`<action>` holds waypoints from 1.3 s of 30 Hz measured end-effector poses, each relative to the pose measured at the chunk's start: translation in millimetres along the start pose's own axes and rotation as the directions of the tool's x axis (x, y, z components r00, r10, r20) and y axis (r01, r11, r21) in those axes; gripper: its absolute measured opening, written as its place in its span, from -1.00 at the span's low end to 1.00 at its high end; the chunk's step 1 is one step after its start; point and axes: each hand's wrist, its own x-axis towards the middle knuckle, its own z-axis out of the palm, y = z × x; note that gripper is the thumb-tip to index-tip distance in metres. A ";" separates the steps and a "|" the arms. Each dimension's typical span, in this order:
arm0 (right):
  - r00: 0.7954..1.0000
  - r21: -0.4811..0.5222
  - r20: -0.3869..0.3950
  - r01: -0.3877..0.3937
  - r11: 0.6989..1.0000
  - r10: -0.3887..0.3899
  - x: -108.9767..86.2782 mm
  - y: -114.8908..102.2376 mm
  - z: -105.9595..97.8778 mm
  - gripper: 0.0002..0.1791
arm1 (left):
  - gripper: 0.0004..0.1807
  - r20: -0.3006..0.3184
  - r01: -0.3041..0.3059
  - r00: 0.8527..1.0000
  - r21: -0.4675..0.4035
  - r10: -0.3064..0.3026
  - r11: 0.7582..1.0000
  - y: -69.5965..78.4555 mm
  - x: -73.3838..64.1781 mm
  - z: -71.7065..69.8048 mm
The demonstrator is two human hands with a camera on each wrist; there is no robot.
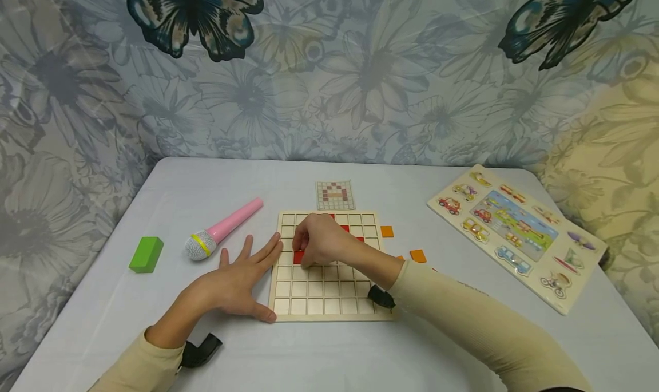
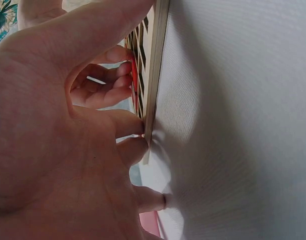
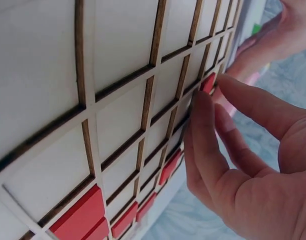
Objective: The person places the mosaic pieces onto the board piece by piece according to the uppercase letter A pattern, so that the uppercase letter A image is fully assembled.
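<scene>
A wooden grid board [image 1: 314,306] lies flat in front of me. My right hand [image 1: 324,240] reaches over it and pinches a red square tile [image 3: 209,83] between thumb and fingers, right at a cell in the board's left part. Several other red tiles [image 3: 80,212] sit in cells toward the far side, partly hidden by the hand in the head view. My left hand [image 1: 234,283] is spread along the board's left edge, its thumb at the near corner and fingertips beside the frame.
Behind the board lies a small pattern card [image 1: 335,196]. Orange tiles [image 1: 418,256] are scattered to the right, near a picture puzzle board [image 1: 515,232]. On the left are a pink toy microphone [image 1: 231,223] and a green block [image 1: 146,254].
</scene>
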 end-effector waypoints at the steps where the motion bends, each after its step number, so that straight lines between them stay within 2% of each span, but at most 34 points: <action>1: 1.000 0.006 -0.002 0.001 1.000 -0.001 -0.4 0.8 -0.5 -0.75 | 0.47 0.000 -0.001 1.000 0.000 0.001 1.000 0.1 0.0 0.0; 7: 1.000 0.061 -0.017 0.024 0.998 -0.023 -7.9 3.2 -6.6 -0.77 | 0.48 0.001 -0.003 1.000 0.001 0.003 1.000 0.1 0.4 0.1; 15: 1.000 0.157 -0.014 0.004 0.988 -0.002 -22.5 8.5 -15.8 -0.79 | 0.48 -0.010 -0.007 1.000 0.014 0.007 1.000 -0.7 1.4 0.5; 31: 0.997 0.271 -0.072 0.020 0.962 -0.001 -61.8 38.8 -33.2 -0.79 | 0.49 -0.010 0.000 1.000 0.018 0.000 1.000 -0.1 1.6 1.7; 39: 0.992 0.276 -0.118 -0.002 0.961 0.036 -84.9 56.4 -40.4 -0.78 | 0.48 -0.005 0.000 1.000 0.014 0.000 1.000 0.2 0.9 1.1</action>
